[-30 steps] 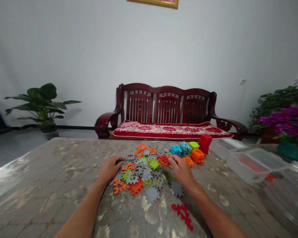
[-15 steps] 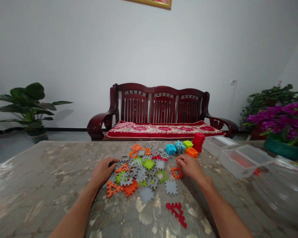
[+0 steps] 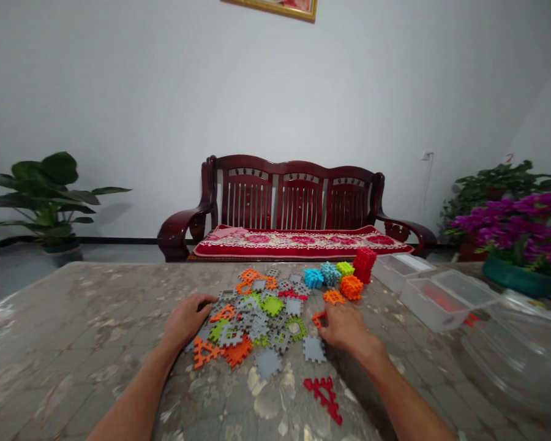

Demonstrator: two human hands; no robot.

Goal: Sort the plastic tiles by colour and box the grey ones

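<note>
My left hand [image 3: 189, 317] rests on the table at the left edge of a pile of interlocking foam-like pieces, its fingers loosely extended beside a grey piece [image 3: 227, 296] and holding nothing. On the right, my right hand [image 3: 346, 326] has its fingers closed on an orange square frame piece [image 3: 318, 319], which it partly covers. Just beyond those fingers lies another orange piece [image 3: 333, 297]. A plain grey square [image 3: 314, 350] sits just below my right fingertips. Nearer to me is a red triangular frame piece [image 3: 324, 397]. Green pieces [image 3: 272, 306] show among the grey ones.
Assembled blocks stand at the back right, including an orange one [image 3: 351, 287], a blue one [image 3: 313, 278] and a tall red one [image 3: 364, 265]. Clear plastic boxes [image 3: 434, 306] and a flower pot [image 3: 518, 275] are farther right. A wooden bench [image 3: 298, 165] stands behind the table.
My right hand has moved from the farther orange piece, now uncovered, toward me and onto the nearer orange square frame. My left hand stays by the pile. The view has shifted slightly.
</note>
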